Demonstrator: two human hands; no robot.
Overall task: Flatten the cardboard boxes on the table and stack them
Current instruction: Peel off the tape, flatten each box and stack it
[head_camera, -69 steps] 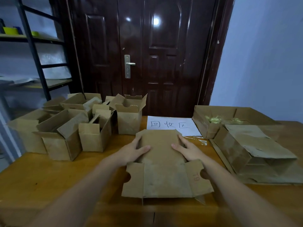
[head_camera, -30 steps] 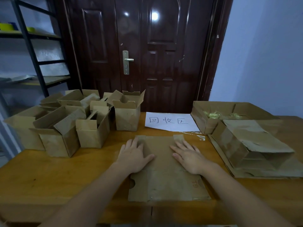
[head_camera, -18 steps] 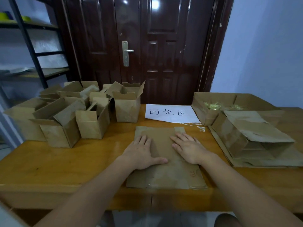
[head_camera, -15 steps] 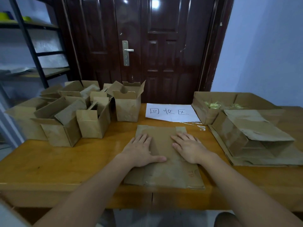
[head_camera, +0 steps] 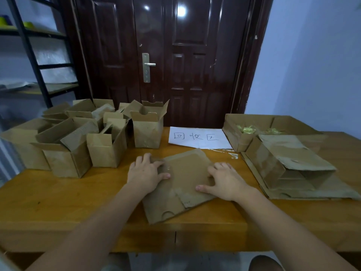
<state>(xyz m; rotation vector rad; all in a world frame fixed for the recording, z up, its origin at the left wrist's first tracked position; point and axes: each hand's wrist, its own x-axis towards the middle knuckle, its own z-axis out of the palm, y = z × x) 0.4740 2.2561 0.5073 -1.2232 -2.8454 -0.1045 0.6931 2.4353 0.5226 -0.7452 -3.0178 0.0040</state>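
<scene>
- Brown cardboard, one flattened box [head_camera: 181, 184], lies skewed on the wooden surface [head_camera: 64, 200] near its front edge, with a half-round notch showing on its near flap.
- The left hand [head_camera: 145, 173] lies palm down on the flattened box's left edge; its fingertips curl over the far left corner, though whether they pinch it cannot be told.
- The right hand [head_camera: 224, 181] rests on the box's right side, fingers spread and only slightly bent, thumb laid along the card.
- One white paper sheet [head_camera: 199, 137] lies just beyond the flattened box, against the back edge of the surface, with three handwritten characters: 回收区.
- No print or brand can be read on any box.
- On the left of the surface stands a cluster of open boxes [head_camera: 78, 137], flaps up; about seven can be counted, though those at the back hide one another.
- The nearest upright one, a small open box [head_camera: 147, 128], stands just left of the sheet.
- On the right, one shallow open carton [head_camera: 252, 128] holds something yellowish.
- Touching its front lies one half-collapsed box [head_camera: 289, 163] on its side, resting on a flat cardboard sheet [head_camera: 316, 192].
- Behind stands one dark door [head_camera: 187, 55] with one metal handle [head_camera: 147, 67].
</scene>
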